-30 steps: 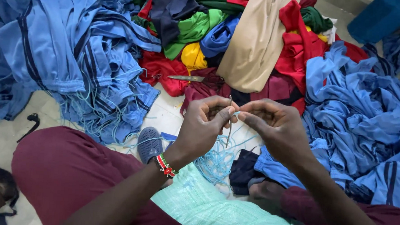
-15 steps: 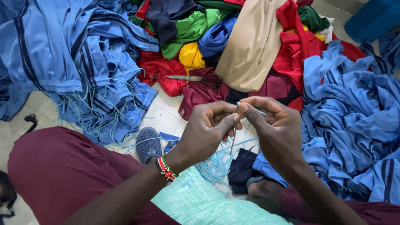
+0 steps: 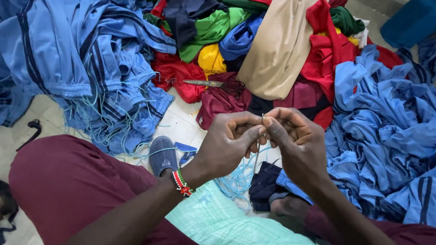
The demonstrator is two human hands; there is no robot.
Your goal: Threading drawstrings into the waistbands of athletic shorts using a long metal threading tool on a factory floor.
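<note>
My left hand (image 3: 229,144) and my right hand (image 3: 294,141) meet fingertip to fingertip above my lap. Between them they pinch a thin needle (image 3: 262,119) that points up, with a light blue thread (image 3: 257,154) hanging down from it. A beaded band is on my left wrist. Beneath the hands lies a tangle of light blue thread (image 3: 235,180) and a pale green cloth (image 3: 222,227) across my maroon-clad legs.
Scissors (image 3: 212,84) lie on red cloth ahead. Heaps of blue garments (image 3: 82,55) sit left, with another blue heap (image 3: 396,137) to the right. Mixed red, green, yellow and tan clothes (image 3: 276,46) pile at the back. A grey shoe (image 3: 162,155) is on the pale floor.
Both hands drifted slightly right and closer together, fingertips now tight on the needle. The thread hangs straighter below them.
</note>
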